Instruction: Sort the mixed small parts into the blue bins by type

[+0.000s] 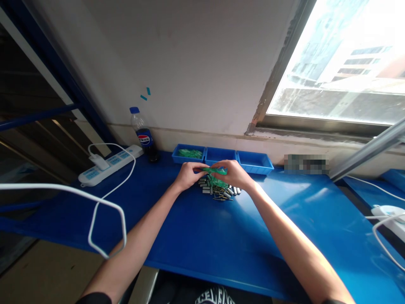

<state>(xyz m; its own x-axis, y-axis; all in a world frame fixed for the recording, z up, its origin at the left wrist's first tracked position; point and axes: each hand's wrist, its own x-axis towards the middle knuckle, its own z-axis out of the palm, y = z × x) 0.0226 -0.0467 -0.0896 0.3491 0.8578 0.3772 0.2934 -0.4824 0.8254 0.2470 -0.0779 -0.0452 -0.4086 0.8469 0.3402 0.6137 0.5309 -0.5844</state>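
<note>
Both my hands meet over the far middle of a blue table (196, 228). My left hand (189, 175) pinches the left end of a small green circuit board (214, 171). My right hand (233, 174) grips the same board's right end, fingers curled. Just below the board lies a pile of small silver cylindrical parts (218, 191) with thin wire legs, some green boards among them.
Three blue trays line the wall: the left tray (188, 153) holds green boards, beside it the middle tray (220, 155) and right tray (255, 162). A cola bottle (144, 134) and a white power strip (109, 164) with cable stand left. A window is at the upper right.
</note>
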